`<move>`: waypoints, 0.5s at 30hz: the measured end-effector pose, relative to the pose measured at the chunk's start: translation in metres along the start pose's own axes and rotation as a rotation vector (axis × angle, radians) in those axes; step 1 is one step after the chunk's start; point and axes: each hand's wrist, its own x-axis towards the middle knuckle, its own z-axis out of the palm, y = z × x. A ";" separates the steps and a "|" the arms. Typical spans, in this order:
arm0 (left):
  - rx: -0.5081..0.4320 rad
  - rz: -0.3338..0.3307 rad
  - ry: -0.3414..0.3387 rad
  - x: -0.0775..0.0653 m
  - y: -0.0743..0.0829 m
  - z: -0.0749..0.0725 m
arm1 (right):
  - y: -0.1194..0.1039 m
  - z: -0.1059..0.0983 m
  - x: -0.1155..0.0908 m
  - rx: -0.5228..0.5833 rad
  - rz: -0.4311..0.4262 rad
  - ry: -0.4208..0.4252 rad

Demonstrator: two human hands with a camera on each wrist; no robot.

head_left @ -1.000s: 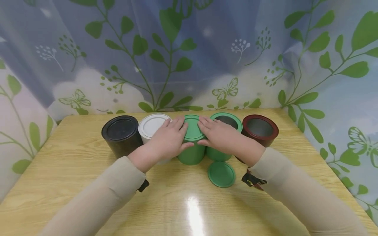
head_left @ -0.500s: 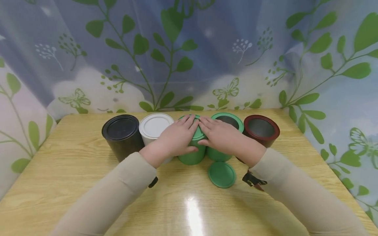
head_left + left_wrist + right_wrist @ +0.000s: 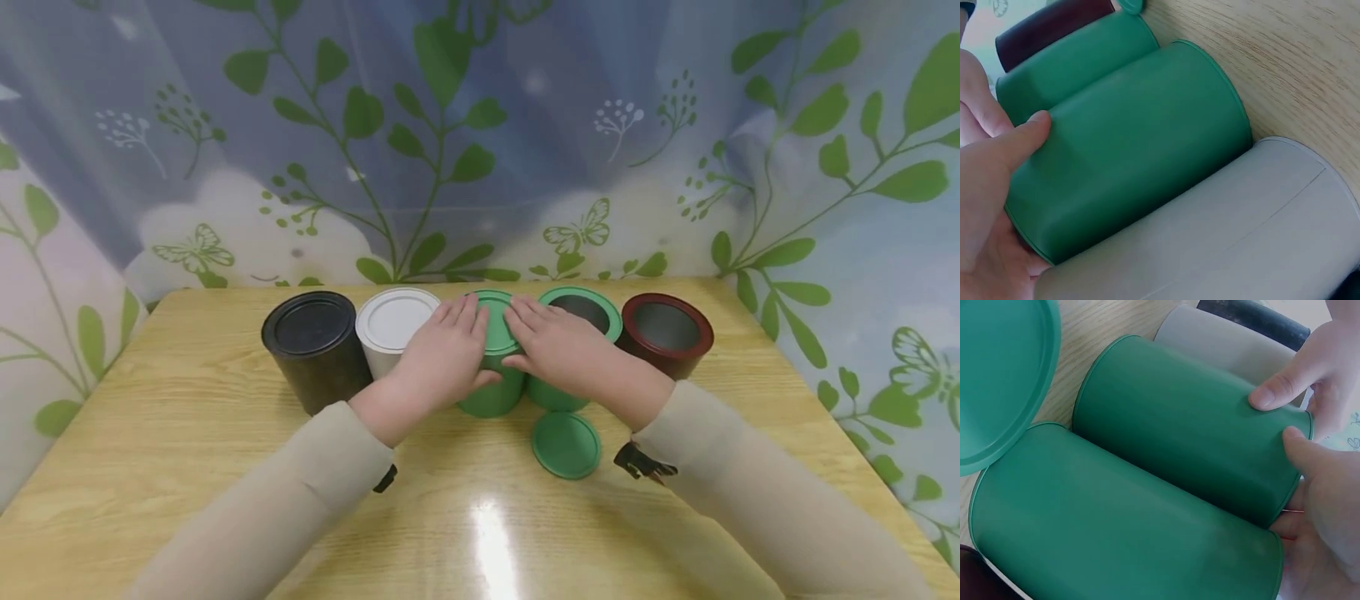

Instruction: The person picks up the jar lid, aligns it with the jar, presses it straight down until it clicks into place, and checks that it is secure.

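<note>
In the head view, the lidded green can (image 3: 489, 390) stands mid-row, its round lid (image 3: 499, 327) partly covered by fingers. My left hand (image 3: 442, 350) lies over the lid's left side, fingers straight. From the right, my right hand (image 3: 564, 346) rests straight fingers on the lid and passes in front of an uncovered green can (image 3: 555, 396). Both thumbs touch the can's front wall, as the left wrist view shows of the left thumb (image 3: 1035, 128) and the right wrist view of the right thumb (image 3: 1300, 447).
Left of the green cans stand a white can (image 3: 396, 321) and a black can (image 3: 318, 375), both with lids. An uncovered dark red can (image 3: 678, 362) closes the row at right. A loose green lid (image 3: 567, 445) lies on the wooden table (image 3: 435, 517), with a patterned curtain behind.
My left hand has moved right across the lid, then slightly back left, uncovering the lid's middle again. My right hand stays on the lid with little movement.
</note>
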 end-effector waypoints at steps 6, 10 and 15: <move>0.021 0.032 0.001 0.002 -0.001 0.002 | -0.001 0.001 -0.001 -0.013 0.000 0.017; 0.015 0.026 -0.015 0.001 -0.001 0.001 | -0.001 0.002 0.000 -0.033 -0.014 0.044; 0.013 0.005 0.024 -0.002 -0.002 0.001 | -0.001 0.002 0.002 -0.049 -0.022 0.051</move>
